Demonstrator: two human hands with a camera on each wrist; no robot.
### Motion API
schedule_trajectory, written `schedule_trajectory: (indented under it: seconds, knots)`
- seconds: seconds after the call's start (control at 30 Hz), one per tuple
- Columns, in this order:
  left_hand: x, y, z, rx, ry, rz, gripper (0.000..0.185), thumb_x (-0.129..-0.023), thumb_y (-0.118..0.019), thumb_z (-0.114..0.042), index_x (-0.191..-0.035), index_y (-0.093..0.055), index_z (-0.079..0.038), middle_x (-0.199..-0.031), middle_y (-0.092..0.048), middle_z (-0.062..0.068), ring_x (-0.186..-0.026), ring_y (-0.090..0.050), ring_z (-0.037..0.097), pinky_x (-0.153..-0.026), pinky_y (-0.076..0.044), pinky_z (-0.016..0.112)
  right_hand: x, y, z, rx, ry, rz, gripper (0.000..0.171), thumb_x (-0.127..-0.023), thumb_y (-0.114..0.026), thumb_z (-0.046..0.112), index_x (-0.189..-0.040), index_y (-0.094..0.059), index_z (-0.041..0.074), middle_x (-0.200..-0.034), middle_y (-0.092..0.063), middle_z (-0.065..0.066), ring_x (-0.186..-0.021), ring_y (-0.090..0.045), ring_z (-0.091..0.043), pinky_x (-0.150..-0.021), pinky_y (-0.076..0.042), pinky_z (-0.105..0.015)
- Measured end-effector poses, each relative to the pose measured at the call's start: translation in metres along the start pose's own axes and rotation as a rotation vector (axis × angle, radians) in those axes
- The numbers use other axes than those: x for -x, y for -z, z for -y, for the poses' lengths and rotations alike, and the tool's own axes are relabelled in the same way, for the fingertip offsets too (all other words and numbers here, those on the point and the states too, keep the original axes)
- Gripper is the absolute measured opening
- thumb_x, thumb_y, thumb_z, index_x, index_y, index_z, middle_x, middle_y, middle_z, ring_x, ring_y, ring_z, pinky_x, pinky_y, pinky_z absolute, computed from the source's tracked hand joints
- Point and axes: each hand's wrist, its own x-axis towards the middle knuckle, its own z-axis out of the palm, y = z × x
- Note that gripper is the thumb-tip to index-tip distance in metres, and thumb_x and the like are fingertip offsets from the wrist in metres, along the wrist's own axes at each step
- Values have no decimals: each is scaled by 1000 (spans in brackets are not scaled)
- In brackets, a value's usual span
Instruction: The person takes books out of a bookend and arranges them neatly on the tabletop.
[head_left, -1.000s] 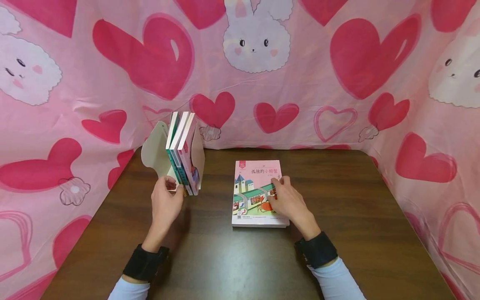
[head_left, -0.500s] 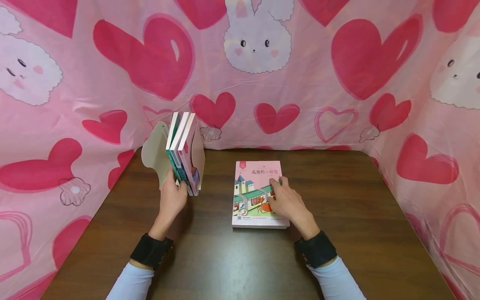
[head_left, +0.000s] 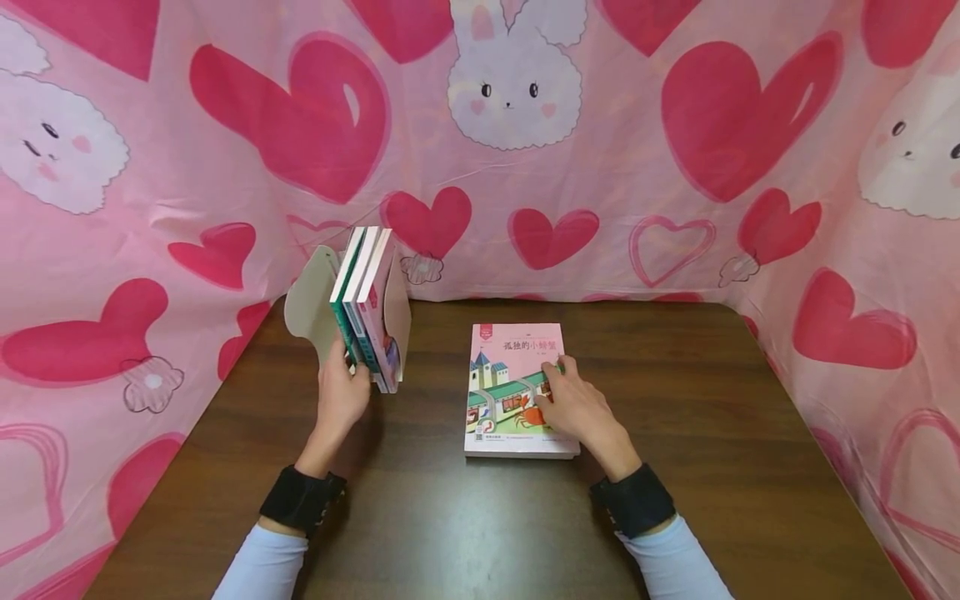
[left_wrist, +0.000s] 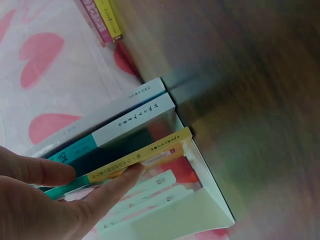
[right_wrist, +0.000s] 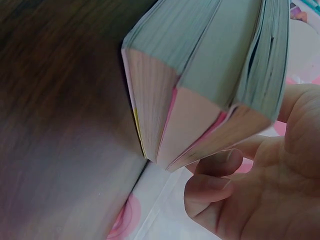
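Observation:
Several upright books stand in a white book holder (head_left: 306, 304) at the left of the table. My left hand (head_left: 343, 398) pinches the lower part of the leftmost book, thumb and finger on either side of its yellow-and-green spine (left_wrist: 155, 148). White-and-teal and grey spines (left_wrist: 131, 118) stand beside it in the left wrist view. My right hand (head_left: 581, 406) rests on a pink picture book (head_left: 513, 332), its fingertips over the cover's right side. This book tops a flat stack, whose page edges (right_wrist: 200, 120) show in the right wrist view, with the other fingers loosely bent beside it.
The brown wooden table (head_left: 675, 375) is enclosed by pink cloth (head_left: 637, 150) with hearts and rabbits. In the left wrist view, pink and yellow spines (left_wrist: 102, 20) of the flat stack appear beyond the holder.
My left hand has moved forward and right onto the leftmost book and taken hold of it. That book's top has shifted right, closer to its neighbours. My right hand stays in place.

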Motion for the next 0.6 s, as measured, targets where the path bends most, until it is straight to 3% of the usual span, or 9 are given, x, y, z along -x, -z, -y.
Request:
schedule_trajectory:
  seconds: [0.33,0.6]
  knots:
    - [9,6,-1,-11,28,-13,65,-101,-50,6,-162,-35,-9,-159,-45,23,-141,-47,48,-109,-39,67,0,1,-3,10,-9,10,70,-102,-68,31,-160,-40,4,-162,-22,-30,-98,-62,-43,-90,-54,-62]
    - [-1,10,4,-46,98,49,59,-102,-51,-1,-159,-35,0,-156,-46,29,-139,-48,50,-111,-39,65,0,0,-5,10,-5,30,74,-102,-68,35,-161,-38,3,-163,-21,-30,-103,-62,-44,-93,-53,-63]
